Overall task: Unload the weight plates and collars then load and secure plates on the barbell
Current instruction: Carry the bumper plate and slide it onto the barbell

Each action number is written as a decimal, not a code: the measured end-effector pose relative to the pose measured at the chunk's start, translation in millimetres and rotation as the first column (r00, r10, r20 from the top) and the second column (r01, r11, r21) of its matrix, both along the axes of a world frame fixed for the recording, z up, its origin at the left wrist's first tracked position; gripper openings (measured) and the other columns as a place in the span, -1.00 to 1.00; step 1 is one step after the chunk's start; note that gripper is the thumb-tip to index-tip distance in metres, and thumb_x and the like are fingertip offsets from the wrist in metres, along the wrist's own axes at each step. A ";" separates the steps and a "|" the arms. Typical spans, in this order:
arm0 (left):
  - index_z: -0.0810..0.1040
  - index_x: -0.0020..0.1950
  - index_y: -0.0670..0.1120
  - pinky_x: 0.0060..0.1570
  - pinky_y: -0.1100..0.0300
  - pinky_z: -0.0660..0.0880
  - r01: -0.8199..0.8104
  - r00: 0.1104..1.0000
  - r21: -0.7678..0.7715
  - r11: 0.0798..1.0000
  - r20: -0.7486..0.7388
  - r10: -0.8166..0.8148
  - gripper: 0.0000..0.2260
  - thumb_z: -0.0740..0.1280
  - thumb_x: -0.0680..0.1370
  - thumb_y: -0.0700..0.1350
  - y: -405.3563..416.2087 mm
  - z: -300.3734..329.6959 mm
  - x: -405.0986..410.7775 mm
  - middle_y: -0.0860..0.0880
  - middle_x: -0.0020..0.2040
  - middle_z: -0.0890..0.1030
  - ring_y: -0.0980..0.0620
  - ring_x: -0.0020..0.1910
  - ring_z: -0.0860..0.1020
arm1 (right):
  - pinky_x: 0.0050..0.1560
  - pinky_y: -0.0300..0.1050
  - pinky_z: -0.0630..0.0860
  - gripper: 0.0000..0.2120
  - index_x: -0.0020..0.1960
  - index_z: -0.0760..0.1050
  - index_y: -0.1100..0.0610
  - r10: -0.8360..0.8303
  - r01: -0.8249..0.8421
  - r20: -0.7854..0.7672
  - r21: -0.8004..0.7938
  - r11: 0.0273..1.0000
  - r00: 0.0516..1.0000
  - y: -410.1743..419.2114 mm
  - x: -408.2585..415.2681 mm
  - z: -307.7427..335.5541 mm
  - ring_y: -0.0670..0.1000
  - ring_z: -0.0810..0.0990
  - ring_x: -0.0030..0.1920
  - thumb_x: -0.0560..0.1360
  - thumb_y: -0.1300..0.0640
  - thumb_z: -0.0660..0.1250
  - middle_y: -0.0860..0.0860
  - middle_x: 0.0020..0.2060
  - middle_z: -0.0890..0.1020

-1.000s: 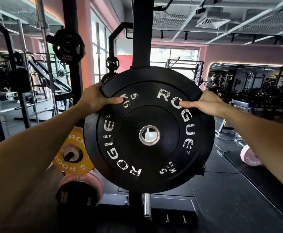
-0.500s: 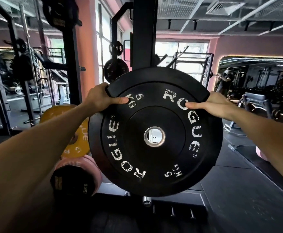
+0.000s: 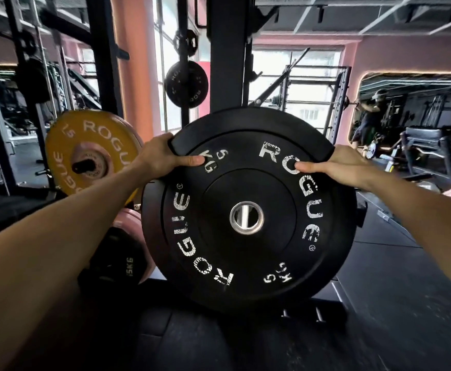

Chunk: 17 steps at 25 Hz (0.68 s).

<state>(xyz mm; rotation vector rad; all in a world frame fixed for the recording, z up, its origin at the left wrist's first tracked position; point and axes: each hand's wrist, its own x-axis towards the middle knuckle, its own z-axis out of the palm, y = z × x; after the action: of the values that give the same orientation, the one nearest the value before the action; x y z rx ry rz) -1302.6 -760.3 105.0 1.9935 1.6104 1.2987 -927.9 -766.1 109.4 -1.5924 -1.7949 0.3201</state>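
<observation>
I held the black 5 kg plate [image 3: 248,210] upright in the centre of the frame, its white ROGUE lettering facing me. My left hand [image 3: 162,158] clamped the upper left rim, thumb [image 3: 189,160] pressed flat on the face beside the "5 KG" mark and the other fingers wrapped out of sight behind the edge. My right hand [image 3: 337,166] gripped the upper right rim the same way, thumb [image 3: 303,166] lying over the "O" of the lettering. Through the steel-ringed centre hole [image 3: 246,217] a silver peg [image 3: 244,218] showed; I could not tell whether the plate was already threaded on it or only lined up in front. A second black plate edge [image 3: 152,223] peeked out just behind, at the left. The black rack upright [image 3: 225,52] rose straight above the plate. At the left of the frame a yellow plate [image 3: 85,145] sat on its own peg, and below it, lower left, a pink plate [image 3: 130,223] with a smaller black 15 kg plate [image 3: 117,255] in front. Higher up, left of the upright, a small black plate [image 3: 186,84] hung. At the far right, a person [image 3: 369,119] stood among other machines.
</observation>
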 end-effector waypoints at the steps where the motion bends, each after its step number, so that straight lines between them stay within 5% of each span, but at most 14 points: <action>1: 0.52 0.10 0.05 -0.02 0.19 0.47 -0.003 1.000 -0.008 1.000 0.006 0.003 -0.46 0.59 0.24 0.22 5.9 -16.8 -0.8 0.09 0.02 0.62 0.03 0.05 0.57 | 0.02 -0.14 0.51 -0.40 0.02 0.66 -0.07 0.005 -0.005 -0.004 -0.007 1.000 1.000 3.9 -0.7 -15.7 -0.12 0.61 -0.05 0.14 -0.43 0.48 -0.14 -0.11 0.69; 7: 0.54 0.18 0.00 0.00 0.18 0.47 -0.009 1.000 -0.060 0.998 -0.025 0.008 -0.27 0.58 0.15 0.34 31.4 -95.1 -7.0 0.06 0.07 0.65 0.02 0.06 0.60 | -0.18 -0.26 0.45 -0.44 0.05 0.65 -0.09 0.030 -0.032 -0.032 -0.046 0.998 0.999 22.0 -2.4 -87.8 -0.18 0.61 -0.10 0.17 -0.38 0.51 -0.19 -0.13 0.68; 12: 0.53 0.18 0.01 0.17 -0.03 0.53 0.005 0.999 -0.066 0.998 -0.045 -0.008 -0.17 0.54 0.05 0.44 53.7 -134.0 -8.4 0.04 0.09 0.65 0.00 0.07 0.60 | 0.00 -0.11 0.56 -0.41 -0.04 0.66 -0.01 -0.008 0.006 -0.030 -0.078 0.997 1.000 39.5 -3.0 -129.6 -0.09 0.65 -0.08 0.13 -0.41 0.51 -0.13 -0.15 0.71; 17: 0.55 0.21 0.00 0.14 0.09 0.51 0.025 1.000 -0.102 0.994 0.005 -0.024 -0.27 0.60 0.16 0.31 66.5 -169.1 -11.6 0.06 0.11 0.65 0.01 0.10 0.60 | 0.00 -0.10 0.52 -0.44 -0.11 0.67 -0.02 -0.018 0.015 -0.019 -0.129 0.992 1.000 49.9 -3.4 -161.2 -0.10 0.63 -0.07 0.13 -0.43 0.50 -0.14 -0.19 0.70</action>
<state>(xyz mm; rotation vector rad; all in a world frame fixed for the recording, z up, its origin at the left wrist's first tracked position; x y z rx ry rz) -1314.2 -693.8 -64.2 1.9425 1.6117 1.1854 -931.4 -716.2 -51.8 -1.6859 -1.7757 0.4504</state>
